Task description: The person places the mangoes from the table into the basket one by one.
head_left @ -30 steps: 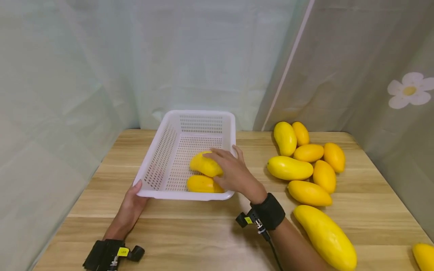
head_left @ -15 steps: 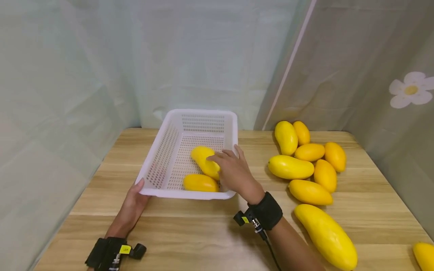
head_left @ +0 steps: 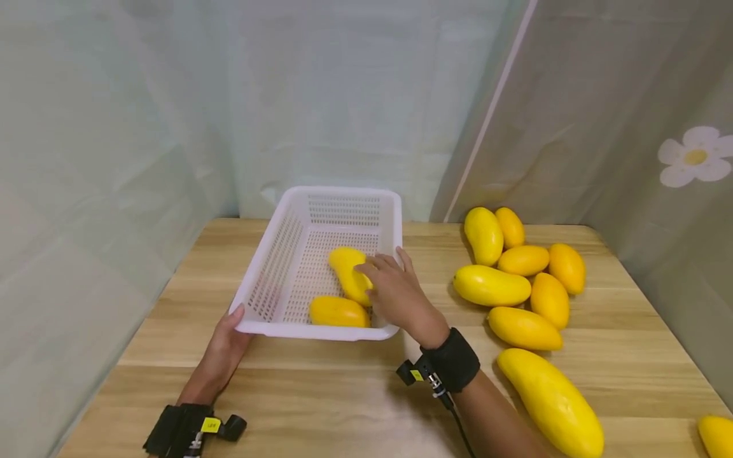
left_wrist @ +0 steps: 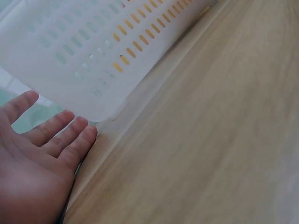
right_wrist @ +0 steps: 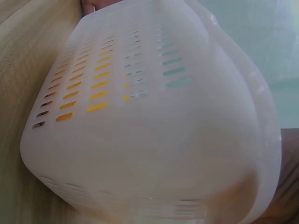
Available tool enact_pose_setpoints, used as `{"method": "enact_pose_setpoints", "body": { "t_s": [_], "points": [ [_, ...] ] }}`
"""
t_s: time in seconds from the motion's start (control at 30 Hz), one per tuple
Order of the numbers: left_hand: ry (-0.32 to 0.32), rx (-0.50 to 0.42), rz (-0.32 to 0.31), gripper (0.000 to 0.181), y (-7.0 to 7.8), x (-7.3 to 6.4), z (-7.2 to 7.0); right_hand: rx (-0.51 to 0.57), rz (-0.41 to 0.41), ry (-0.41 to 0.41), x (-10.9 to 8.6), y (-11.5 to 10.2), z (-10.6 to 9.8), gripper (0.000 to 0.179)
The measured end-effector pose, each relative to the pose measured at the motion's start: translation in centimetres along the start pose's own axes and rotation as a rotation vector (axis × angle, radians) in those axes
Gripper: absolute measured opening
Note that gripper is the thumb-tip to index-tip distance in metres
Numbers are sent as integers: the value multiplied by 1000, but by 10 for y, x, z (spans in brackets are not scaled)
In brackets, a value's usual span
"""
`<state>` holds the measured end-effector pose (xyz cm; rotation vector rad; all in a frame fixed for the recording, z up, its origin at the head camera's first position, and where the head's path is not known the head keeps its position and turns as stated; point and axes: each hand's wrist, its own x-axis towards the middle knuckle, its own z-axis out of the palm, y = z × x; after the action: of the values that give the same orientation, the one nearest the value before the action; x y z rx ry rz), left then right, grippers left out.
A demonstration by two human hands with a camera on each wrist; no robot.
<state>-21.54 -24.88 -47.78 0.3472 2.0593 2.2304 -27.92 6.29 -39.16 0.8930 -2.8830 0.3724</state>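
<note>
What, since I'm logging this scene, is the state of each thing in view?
White basket: open-topped, partly filled
Near yellow fruit: lying inside, crosswise
Rear yellow fruit: lying inside, partly covered
Left hand: fingers extended, at the basket's near-left corner
Right hand: fingers at the rear fruit, not wrapped round it
Nine loose fruits: lying on the table
Pale curtain: hanging, creased

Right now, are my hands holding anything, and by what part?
No clear hold shows: the left hand, fingers nearly straight, touches the basket at its near left corner; whether the right hand grips the farther mango inside is unclear.
</note>
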Motion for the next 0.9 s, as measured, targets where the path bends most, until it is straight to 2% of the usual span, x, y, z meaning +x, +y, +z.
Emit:
{"method": "enact_pose_setpoints", "body": {
  "t_s": [0.27, 0.43, 0.67, 0.9],
  "points": [
    [5, -11, -12, 48, -1, 1, 3, 13, -29, 17, 0, 3, -1, 47],
    [-4, -3, -30, 48, -5, -5, 1, 61, -66, 11, 0, 4, 0, 50],
    [-4, -4, -10, 48, -2, -3, -2, 155, -80, 29, 0, 6, -14, 51],
    [-23, -28, -5, 49, 2, 1, -1, 197, -108, 36, -3, 11, -21, 51]
  ]
}}
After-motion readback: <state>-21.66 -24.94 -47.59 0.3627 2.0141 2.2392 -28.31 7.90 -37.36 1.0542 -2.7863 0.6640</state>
